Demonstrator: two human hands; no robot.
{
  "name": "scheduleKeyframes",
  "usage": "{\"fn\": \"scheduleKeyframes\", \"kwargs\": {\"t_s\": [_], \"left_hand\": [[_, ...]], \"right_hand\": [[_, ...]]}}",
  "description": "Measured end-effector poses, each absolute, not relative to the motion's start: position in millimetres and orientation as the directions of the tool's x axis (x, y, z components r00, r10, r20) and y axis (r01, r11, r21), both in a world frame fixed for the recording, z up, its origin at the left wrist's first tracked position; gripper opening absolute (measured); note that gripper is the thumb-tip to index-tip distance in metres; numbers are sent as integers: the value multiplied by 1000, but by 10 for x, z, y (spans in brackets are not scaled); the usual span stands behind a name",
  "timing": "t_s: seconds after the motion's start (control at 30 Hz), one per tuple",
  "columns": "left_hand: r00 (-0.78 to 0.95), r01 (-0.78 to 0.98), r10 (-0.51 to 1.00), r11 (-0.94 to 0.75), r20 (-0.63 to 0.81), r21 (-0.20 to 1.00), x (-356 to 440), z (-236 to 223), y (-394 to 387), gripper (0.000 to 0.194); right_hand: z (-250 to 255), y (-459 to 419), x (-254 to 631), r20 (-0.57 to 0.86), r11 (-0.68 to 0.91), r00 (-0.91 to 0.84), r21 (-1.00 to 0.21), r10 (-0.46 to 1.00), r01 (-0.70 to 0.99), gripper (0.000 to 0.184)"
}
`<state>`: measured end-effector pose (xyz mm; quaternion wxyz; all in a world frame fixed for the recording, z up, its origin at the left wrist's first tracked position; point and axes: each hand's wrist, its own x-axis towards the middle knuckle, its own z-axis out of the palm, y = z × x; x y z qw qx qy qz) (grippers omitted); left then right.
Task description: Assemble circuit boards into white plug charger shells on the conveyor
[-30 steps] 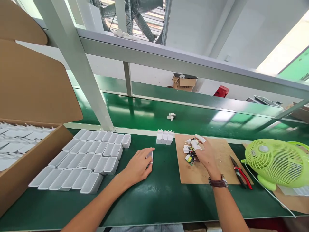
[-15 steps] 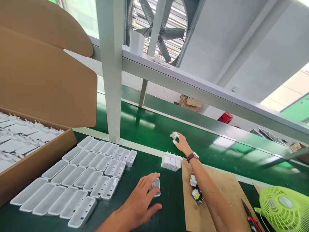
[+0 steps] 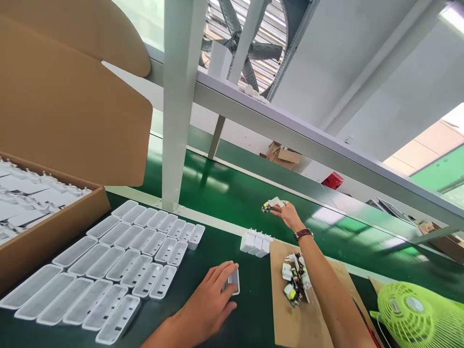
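On the green bench mat, my left hand point(image 3: 208, 299) is closed around a small white plastic case point(image 3: 235, 280), its open side up. My right hand point(image 3: 289, 215), with white covers on its fingertips, is over the green belt. It pinches a small circuit board point(image 3: 266, 208) with a yellow part; white fingertips hide some of it. Below my right forearm, several circuit boards with white plug parts point(image 3: 295, 280) lie in a pile on a brown cardboard sheet point(image 3: 288, 326). Between the hands stand a few white plug adapters point(image 3: 255, 243), side by side.
Rows of open white cases point(image 3: 119, 263) cover the mat's left side. Beyond them stands a cardboard box point(image 3: 90, 203) of white adapters, flap raised. A green fan point(image 3: 409, 309) and red-handled pliers point(image 3: 373, 336) are at right. A metal post point(image 3: 181, 106) rises behind the mat.
My right hand left the pile, reached the white piece on the belt, and has drawn back slightly with a circuit board in its fingers. My left hand stays at the case. The view tilted.
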<state>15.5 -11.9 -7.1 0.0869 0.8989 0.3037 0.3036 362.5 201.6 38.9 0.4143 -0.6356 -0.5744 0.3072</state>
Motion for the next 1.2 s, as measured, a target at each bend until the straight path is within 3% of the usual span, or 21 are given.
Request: {"fn": "scheduleKeyframes", "kwargs": {"t_s": [0.17,0.37,0.6,0.73,0.8,0.87,0.93,1.0,1.03,1.13,1.2], "left_hand": [[634,465,565,-824,528,323,177,-35,-88,18],[617,417,567,-823,545,385,218,-73,-23,16],[637,409,623,-772,454,486,281,-61,-44,21],[614,415,681,-708,399,571,288,-86,-63,46],[608,425,712,-666,351,613,280,-89,-62,53],[614,440,733,-626,294,644,280,-83,-58,58],[618,461,749,-590,237,663,294,-76,-55,62],[615,488,766,-554,185,674,319,-75,-55,66],[612,502,775,-537,161,679,332,-77,-56,67],[600,527,793,-489,103,695,350,-93,-57,70],[589,532,804,-465,85,708,342,-108,-50,70]], "right_hand": [[666,1224,4146,102,-1,289,-942,952,336,27],[821,85,4429,88,-33,397,-957,913,288,28],[461,-817,3605,-171,-216,184,-941,968,262,41],[131,-897,3114,-216,-215,135,-976,967,-21,40],[69,-921,3070,-218,-214,111,-975,970,-53,41],[89,-972,3140,-169,-181,127,-980,977,89,39],[154,-1047,3245,-34,-73,111,-926,993,371,32],[219,-1114,3311,99,99,-36,-769,994,632,31],[242,-1132,3317,118,187,-146,-672,982,716,39],[267,-1100,3253,18,339,-368,-434,930,835,72],[267,-1028,3188,-61,346,-386,-330,921,878,78]]}}
